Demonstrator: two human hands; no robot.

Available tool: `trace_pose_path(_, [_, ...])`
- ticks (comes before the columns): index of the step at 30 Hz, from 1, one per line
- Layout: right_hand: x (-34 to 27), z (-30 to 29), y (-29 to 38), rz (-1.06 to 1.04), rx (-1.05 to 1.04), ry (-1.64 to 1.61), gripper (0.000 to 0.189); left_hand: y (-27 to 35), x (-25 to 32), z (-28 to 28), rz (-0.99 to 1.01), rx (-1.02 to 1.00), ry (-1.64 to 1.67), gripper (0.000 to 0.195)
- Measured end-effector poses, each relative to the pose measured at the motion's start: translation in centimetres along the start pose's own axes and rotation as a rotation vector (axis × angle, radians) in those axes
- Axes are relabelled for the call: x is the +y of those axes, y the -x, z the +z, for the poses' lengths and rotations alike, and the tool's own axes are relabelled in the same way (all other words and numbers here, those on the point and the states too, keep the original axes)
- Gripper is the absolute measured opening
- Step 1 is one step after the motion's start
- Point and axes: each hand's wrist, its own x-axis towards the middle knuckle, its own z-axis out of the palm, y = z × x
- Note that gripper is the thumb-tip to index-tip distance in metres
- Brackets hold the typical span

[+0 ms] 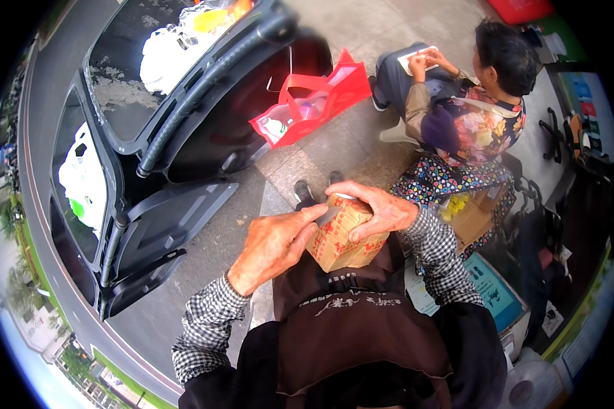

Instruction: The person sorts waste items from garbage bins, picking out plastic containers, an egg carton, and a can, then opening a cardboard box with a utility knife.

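Observation:
A small cardboard box [345, 237] covered in red print sits above my lap, over a dark brown apron [358, 327] that bears writing. My right hand [381, 212] wraps over its far right side, thumb on the near face and fingers across the top. A white round piece [346, 196] shows under those fingers; I cannot tell what it is. The thumb and forefinger of my left hand [276, 245] are on the box's left edge. Beside that forefinger lies a greyish, see-through strip [329, 216], perhaps tape, on the box.
Black lidded bins [204, 97] with white plastic bags [166, 59] stand ahead and left. A red tote bag [317, 112] holding bottles is by them. A seated person [470, 107] holds a phone [414, 59] at right. Near them, a heart-patterned cloth bag [424, 174] holds cardboard.

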Motion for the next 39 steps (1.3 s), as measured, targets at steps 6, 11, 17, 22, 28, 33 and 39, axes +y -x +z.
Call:
trace_pose_path(6, [-0.3,0.7,-0.8,0.021,-0.021,0.017,0.092,0.5,0.7,-0.5,0.022,-0.061,-0.244,0.035])
trace_pose_path(11, [-0.5,1.1,-1.5,0.039,-0.064,-0.002,0.087,0.3,1.8,-0.2,0.014,-0.164,-0.434,0.035])
trace_pose_path(17, [0.3,2.5,-1.8,0.073,-0.08,-0.1,0.083,2.2,-1.5,1.7,0.025,-0.106,-0.213,0.036])
trace_pose_path(22, [1.0,2.9,-1.6,0.109,-0.074,-0.14,0.08,4.2,-1.6,2.5,-0.026,-0.006,-0.073,0.035])
trace_pose_path(28, [3.3,2.7,-0.8,0.148,-0.008,-0.256,0.08,8.6,-2.7,5.8,-0.076,-0.08,0.063,0.04])
trace_pose_path(33, [4.1,3.5,-0.3,0.155,0.05,-0.34,0.082,10.0,-2.7,4.2,-0.082,-0.071,0.066,0.037])
trace_pose_path(39, [3.3,1.9,0.5,0.117,0.287,-0.318,0.082,10.5,-4.5,0.9,-0.216,0.107,0.184,0.033])
